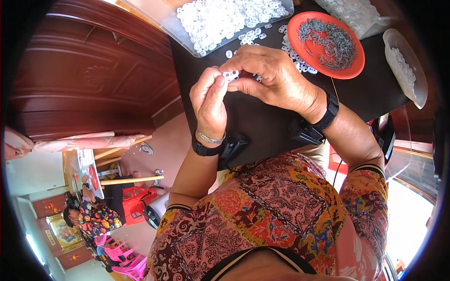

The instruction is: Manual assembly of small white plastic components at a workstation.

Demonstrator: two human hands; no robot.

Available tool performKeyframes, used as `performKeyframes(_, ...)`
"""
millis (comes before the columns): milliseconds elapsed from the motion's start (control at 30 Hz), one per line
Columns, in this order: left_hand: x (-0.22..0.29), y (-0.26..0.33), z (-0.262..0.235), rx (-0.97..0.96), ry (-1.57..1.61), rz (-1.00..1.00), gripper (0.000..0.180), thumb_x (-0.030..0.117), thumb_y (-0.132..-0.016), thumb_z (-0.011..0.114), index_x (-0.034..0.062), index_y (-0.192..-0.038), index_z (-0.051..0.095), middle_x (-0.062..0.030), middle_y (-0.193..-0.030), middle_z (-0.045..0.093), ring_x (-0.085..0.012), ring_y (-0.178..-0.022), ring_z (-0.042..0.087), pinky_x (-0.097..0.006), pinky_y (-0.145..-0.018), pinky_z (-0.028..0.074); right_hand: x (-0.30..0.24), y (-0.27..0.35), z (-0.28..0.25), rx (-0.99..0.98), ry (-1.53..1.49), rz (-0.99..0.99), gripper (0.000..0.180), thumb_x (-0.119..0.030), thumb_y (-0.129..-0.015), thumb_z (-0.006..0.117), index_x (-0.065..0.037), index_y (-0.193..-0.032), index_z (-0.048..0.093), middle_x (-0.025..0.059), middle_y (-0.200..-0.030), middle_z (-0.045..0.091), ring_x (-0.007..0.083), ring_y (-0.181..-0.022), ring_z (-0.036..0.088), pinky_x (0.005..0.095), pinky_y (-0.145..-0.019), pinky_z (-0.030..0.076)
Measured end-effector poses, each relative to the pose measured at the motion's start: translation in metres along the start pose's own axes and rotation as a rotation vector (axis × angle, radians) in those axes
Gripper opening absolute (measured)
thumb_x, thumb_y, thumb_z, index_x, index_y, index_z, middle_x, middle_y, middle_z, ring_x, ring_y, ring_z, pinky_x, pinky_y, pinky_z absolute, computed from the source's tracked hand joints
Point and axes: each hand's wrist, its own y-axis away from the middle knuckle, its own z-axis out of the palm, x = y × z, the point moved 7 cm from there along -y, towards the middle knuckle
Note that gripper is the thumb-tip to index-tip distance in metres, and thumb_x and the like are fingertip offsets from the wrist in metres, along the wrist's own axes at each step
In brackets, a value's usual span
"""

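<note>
In front of my body, above the dark table, both hands meet at a small white plastic piece (230,75) with round holes in it. My left hand (210,103) pinches it between thumb and fingers. My right hand (276,77) curves in from the other side, its thumb and forefinger closed at the piece's edge. Whether a tiny part is also between those fingertips is hidden. Beyond my right hand lies a red plate (323,65) with many thin grey metal pins or screws (344,47). Loose white pieces (251,36) are scattered beside it.
A clear plastic bin (180,40) heaped with white pieces stands at the far left of the black table (267,131). A clear bag (351,14) and a pale scoop-shaped tray (419,96) sit at the right. Another person (96,218) sits at a separate table, far left.
</note>
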Motion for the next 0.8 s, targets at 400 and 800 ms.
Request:
performKeyframes(400,-0.007,-0.001,-0.004,0.046,0.002,-0.093,0.028,0.02,-0.092,0.048,0.0003,-0.073,0.047,0.0004,-0.069,0.043,-0.0069,-0.066,0.036,-0.023,-0.061,0.03,0.002,-0.001,0.003,-0.017,0.052,0.015,0.028,-0.012,-0.071,0.075,-0.005,-0.097,0.064,0.0081,-0.085,0.063,0.0251,-0.076,0.063,0.0311,-0.065,0.051)
performKeyframes(800,-0.007,0.0,-0.005,0.05,-0.021,-0.082,0.027,0.021,-0.093,0.048,-0.0007,-0.076,0.049,-0.0013,-0.069,0.048,-0.0071,-0.067,0.042,-0.022,-0.061,0.033,0.003,0.001,0.004,-0.001,0.068,0.037,0.029,-0.011,-0.072,0.075,-0.006,-0.099,0.065,0.0074,-0.084,0.064,0.0228,-0.074,0.063,0.0301,-0.064,0.051)
